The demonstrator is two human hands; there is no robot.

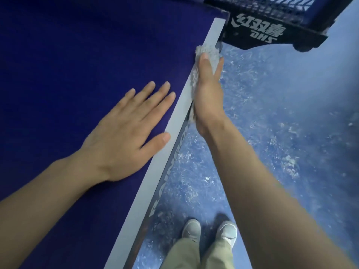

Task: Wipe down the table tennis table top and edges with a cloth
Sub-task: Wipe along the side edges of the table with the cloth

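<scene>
While on edge (186, 121), cloth (208, 51).

Place: indoor table tennis hall or sports room.
Table: dark blue top (58, 45) with white sideline (174, 121), under the left fingers.
Net: black clamp (272, 30) just beyond the right fingertips.
Floor: mottled blue sports surface (281, 123).

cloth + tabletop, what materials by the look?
Cloth: pale, nubby, fluffy fringe along its edge, likely terry or microfibre. Tabletop: flat, matte dark blue with a painted white border stripe, probably coated board; core not visible.
</scene>
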